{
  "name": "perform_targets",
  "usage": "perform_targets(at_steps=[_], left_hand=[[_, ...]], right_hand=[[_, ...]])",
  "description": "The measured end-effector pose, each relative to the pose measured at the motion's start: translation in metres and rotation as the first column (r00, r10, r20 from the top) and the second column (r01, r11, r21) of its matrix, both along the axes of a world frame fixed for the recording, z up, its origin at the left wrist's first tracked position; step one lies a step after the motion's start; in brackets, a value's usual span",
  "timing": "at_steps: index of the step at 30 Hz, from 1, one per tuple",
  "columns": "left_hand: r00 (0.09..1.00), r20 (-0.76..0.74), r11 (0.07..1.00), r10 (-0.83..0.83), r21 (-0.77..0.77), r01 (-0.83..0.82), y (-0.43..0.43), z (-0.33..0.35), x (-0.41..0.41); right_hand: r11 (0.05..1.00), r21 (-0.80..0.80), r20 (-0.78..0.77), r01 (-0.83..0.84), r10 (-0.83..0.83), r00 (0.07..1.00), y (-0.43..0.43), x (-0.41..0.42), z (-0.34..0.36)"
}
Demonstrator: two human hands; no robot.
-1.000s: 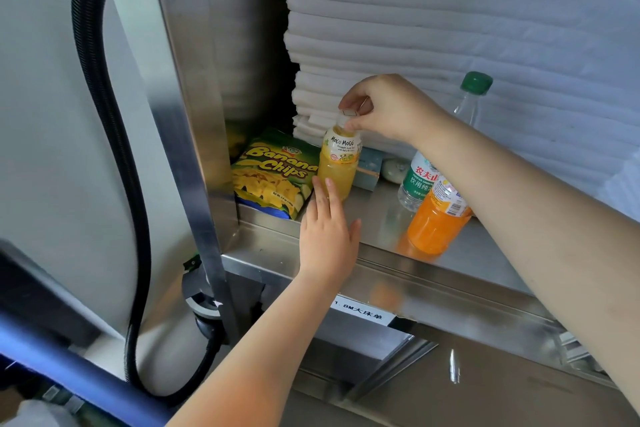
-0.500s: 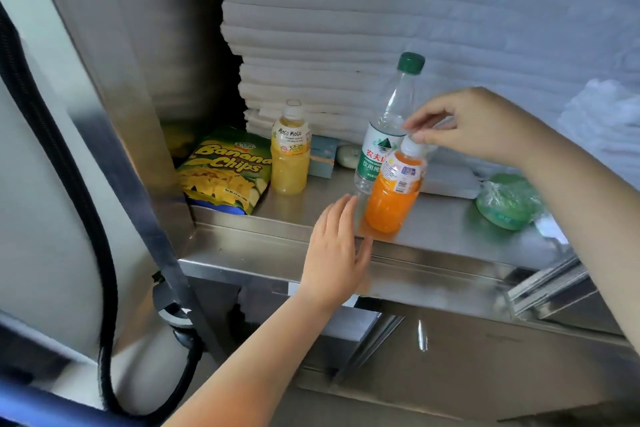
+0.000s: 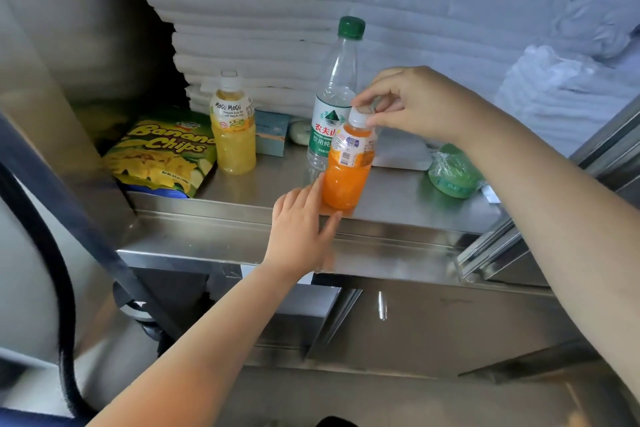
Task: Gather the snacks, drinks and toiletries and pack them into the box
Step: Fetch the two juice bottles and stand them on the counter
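Note:
An orange drink bottle [image 3: 347, 172] stands tilted near the front edge of a steel shelf [image 3: 398, 199]. My right hand [image 3: 415, 104] pinches its white cap from above. My left hand [image 3: 301, 225] is flat and open, fingertips touching the bottle's lower left side. Behind it stands a clear water bottle [image 3: 334, 97] with a green cap. To the left are a yellow Mogu Mogu bottle [image 3: 232, 130] and a Banana Chips bag [image 3: 159, 156]. A small teal box [image 3: 272, 133], a pale soap [image 3: 300, 132] and a green wrapped packet [image 3: 452, 172] also lie on the shelf.
Folded white towels [image 3: 277, 28] are stacked behind the shelf, with a crumpled white bag [image 3: 554, 87] at right. A steel upright [image 3: 52, 121] and black hose [image 3: 65, 288] border the left. Angled steel rails [image 3: 502, 246] sit lower right.
My right hand left the yellow bottle, moved right and took the orange bottle's cap. My left hand followed to the right and now touches the orange bottle's base.

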State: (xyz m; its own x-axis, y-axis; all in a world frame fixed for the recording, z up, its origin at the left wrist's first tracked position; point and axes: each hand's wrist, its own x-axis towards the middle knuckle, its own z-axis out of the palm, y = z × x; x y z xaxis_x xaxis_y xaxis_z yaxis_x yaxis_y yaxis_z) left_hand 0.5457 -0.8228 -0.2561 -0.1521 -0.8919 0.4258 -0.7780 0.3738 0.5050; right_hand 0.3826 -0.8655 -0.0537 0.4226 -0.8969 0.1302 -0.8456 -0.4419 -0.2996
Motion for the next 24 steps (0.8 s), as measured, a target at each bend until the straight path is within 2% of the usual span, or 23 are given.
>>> perform_targets(at_steps=[5, 10, 13, 18, 24], left_hand=[[0.999, -0.032, 0.997, 0.027, 0.079, -0.024, 0.000, 0.005, -0.008], [0.998, -0.037, 0.995, 0.053, 0.089, -0.050, -0.003, 0.005, -0.008], [0.998, -0.041, 0.994, 0.049, 0.101, -0.045, -0.003, 0.004, -0.007], [0.999, -0.042, 0.993, 0.020, 0.118, -0.015, -0.004, 0.006, -0.007], [0.986, -0.167, 0.999, 0.016, 0.035, -0.011, -0.001, 0.008, -0.001]], right_hand=[[0.997, -0.018, -0.097, 0.072, -0.073, 0.993, -0.001, 0.007, 0.004], [0.994, -0.067, -0.165, 0.085, -0.095, 0.982, 0.001, 0.017, 0.004], [0.997, -0.047, -0.164, 0.067, -0.074, 0.984, 0.002, 0.016, 0.005], [0.995, 0.097, -0.043, -0.035, 0.039, 0.998, 0.010, 0.012, 0.010], [0.998, -0.032, -0.160, 0.049, -0.054, 0.986, -0.001, 0.018, 0.007]])
